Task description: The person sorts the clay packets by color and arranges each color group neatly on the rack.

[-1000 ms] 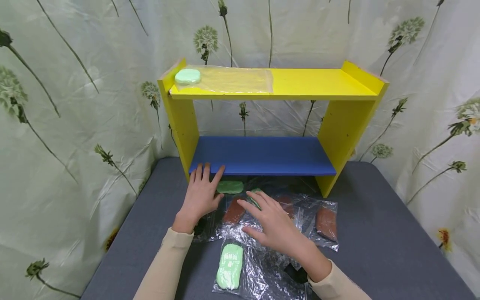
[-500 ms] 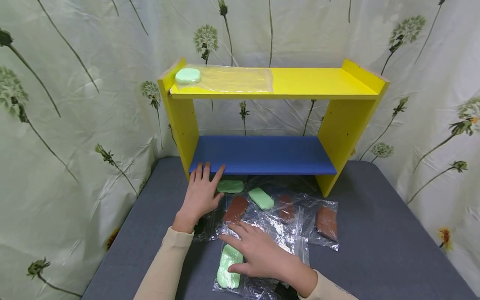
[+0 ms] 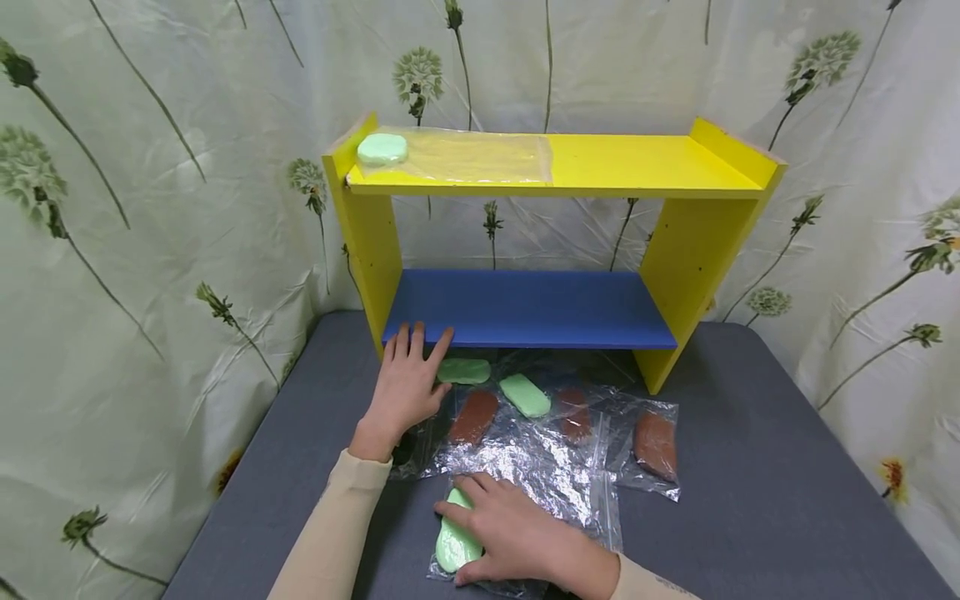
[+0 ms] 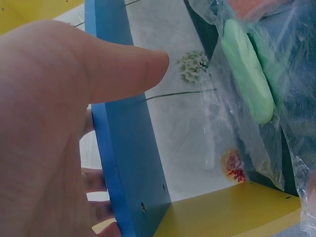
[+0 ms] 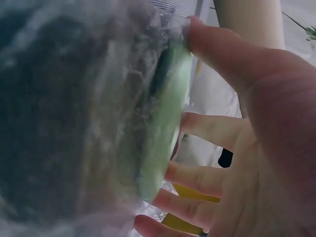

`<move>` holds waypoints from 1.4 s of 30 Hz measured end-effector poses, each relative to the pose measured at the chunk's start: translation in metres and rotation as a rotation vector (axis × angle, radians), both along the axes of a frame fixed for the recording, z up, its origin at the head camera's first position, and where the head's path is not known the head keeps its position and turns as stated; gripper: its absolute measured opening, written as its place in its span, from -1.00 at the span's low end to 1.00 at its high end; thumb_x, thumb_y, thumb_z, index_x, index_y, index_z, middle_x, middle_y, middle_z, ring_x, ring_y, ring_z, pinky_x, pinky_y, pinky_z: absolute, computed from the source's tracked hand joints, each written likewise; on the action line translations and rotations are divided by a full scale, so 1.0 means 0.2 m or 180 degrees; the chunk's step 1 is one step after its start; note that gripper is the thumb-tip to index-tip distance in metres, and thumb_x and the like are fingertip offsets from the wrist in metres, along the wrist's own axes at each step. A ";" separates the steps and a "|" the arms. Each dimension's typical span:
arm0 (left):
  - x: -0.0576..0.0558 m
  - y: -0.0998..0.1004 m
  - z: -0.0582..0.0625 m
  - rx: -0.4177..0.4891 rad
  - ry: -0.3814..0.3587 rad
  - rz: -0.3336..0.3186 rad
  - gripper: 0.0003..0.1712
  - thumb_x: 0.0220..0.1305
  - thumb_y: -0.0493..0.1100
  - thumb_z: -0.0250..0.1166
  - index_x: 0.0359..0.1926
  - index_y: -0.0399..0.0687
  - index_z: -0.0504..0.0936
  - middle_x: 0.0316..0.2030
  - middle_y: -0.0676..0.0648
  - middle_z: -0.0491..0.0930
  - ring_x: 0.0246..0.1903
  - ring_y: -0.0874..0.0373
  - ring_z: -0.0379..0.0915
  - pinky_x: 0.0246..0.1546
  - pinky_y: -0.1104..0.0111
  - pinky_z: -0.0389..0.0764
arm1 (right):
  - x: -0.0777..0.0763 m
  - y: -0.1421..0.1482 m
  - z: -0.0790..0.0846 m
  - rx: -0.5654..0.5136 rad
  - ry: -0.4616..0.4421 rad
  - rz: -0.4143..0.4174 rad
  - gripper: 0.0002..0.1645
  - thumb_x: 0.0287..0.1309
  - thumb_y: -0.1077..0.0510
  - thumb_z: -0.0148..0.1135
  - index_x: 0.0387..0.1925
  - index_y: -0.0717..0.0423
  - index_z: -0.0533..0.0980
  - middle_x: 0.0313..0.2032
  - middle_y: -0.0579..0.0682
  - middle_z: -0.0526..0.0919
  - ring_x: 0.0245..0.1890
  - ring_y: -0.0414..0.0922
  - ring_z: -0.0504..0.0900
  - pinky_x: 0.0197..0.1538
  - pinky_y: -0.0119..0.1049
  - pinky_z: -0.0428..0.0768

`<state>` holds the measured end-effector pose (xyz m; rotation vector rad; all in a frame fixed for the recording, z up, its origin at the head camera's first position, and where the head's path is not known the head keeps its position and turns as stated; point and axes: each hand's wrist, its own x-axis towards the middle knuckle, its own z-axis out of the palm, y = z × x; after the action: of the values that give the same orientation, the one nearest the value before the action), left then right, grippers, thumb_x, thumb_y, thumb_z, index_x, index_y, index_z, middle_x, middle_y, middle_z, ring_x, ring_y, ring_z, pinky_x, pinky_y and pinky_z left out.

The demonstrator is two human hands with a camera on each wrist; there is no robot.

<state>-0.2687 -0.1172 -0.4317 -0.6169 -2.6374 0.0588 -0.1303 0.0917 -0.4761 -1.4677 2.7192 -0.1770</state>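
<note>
My left hand (image 3: 405, 387) rests with extended fingers on the front edge of the blue shelf (image 3: 532, 307), at its left end. In the left wrist view the thumb (image 4: 131, 69) stays apart, below the board. At the front of the table, my right hand (image 3: 517, 527) reaches over a pale green rounded slab (image 3: 454, 548) in a clear zip bag (image 3: 609, 510). Its spread fingers and thumb come right to the slab's sides, seen close in the right wrist view beside the green slab (image 5: 170, 108). The palm and wrist cover part of the bag.
Under the blue shelf lie bagged green slabs (image 3: 525, 396) and reddish-brown slabs (image 3: 474, 417), with another brown slab (image 3: 655, 446) at right. A bagged mint slab (image 3: 382, 148) sits on the yellow top shelf (image 3: 615, 162). A flowered curtain hangs behind the dark table (image 3: 757, 467).
My right hand has moved from above the middle bags down towards me and left, to the front green slab. My left hand has stayed on the shelf edge.
</note>
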 end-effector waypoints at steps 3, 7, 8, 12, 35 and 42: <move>0.00 0.01 0.00 -0.0026 0.0002 0.0006 0.05 0.20 0.20 0.42 0.59 0.10 0.12 0.41 -0.43 0.13 0.41 -0.41 0.01 0.37 -0.16 0.14 | 0.00 0.00 -0.01 -0.0024 0.0108 0.0032 0.04 0.08 -0.61 0.12 0.48 -0.22 0.32 0.38 0.05 0.33 0.31 -0.01 0.37 0.12 -0.07 0.58; -0.01 0.01 0.01 -0.0051 0.0016 0.0020 0.05 0.21 0.21 0.41 0.59 0.11 0.12 0.41 -0.43 0.13 0.41 -0.40 0.02 0.37 -0.15 0.14 | -0.01 0.00 -0.02 -0.0070 0.0183 0.0070 0.03 0.07 -0.61 0.14 0.47 -0.21 0.34 0.35 0.05 0.34 0.27 -0.02 0.38 0.13 -0.10 0.56; -0.01 0.01 0.01 -0.0046 0.0017 0.0019 0.05 0.21 0.21 0.42 0.59 0.11 0.11 0.41 -0.43 0.13 0.42 -0.40 0.01 0.37 -0.15 0.14 | -0.01 0.00 -0.03 -0.0092 0.0180 0.0082 0.02 0.08 -0.60 0.15 0.46 -0.21 0.34 0.35 0.05 0.35 0.26 -0.03 0.39 0.12 -0.11 0.56; 0.00 0.01 0.01 -0.0019 0.0028 0.0005 0.05 0.20 0.20 0.42 0.59 0.11 0.12 0.41 -0.43 0.14 0.41 -0.40 0.02 0.37 -0.15 0.14 | -0.03 0.00 -0.04 -0.0181 0.0128 0.0102 -0.05 0.10 -0.54 0.22 0.43 -0.22 0.38 0.31 0.04 0.37 0.19 -0.05 0.40 0.07 -0.15 0.57; 0.01 0.01 0.01 -0.0064 0.0095 0.0009 0.03 0.21 0.21 0.41 0.58 0.09 0.15 0.39 -0.43 0.17 0.39 -0.40 0.07 0.35 -0.15 0.18 | -0.06 0.03 -0.03 -0.0208 0.0084 0.0212 -0.37 0.13 -0.45 0.30 0.17 -0.36 0.50 0.43 0.07 0.28 0.31 0.08 0.42 -0.05 -0.17 0.66; 0.00 0.01 0.00 -0.0057 0.0040 0.0029 0.05 0.20 0.21 0.41 0.59 0.11 0.11 0.40 -0.42 0.15 0.40 -0.40 0.04 0.37 -0.15 0.15 | -0.07 0.02 -0.03 -0.0231 -0.0020 0.0151 -0.40 0.07 -0.15 0.42 0.15 -0.19 0.48 0.43 0.12 0.27 0.29 0.04 0.41 -0.18 -0.40 0.59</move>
<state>-0.2684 -0.1158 -0.4316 -0.6086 -2.6302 0.0888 -0.1437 0.0966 -0.4821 -1.5453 2.6974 -0.2808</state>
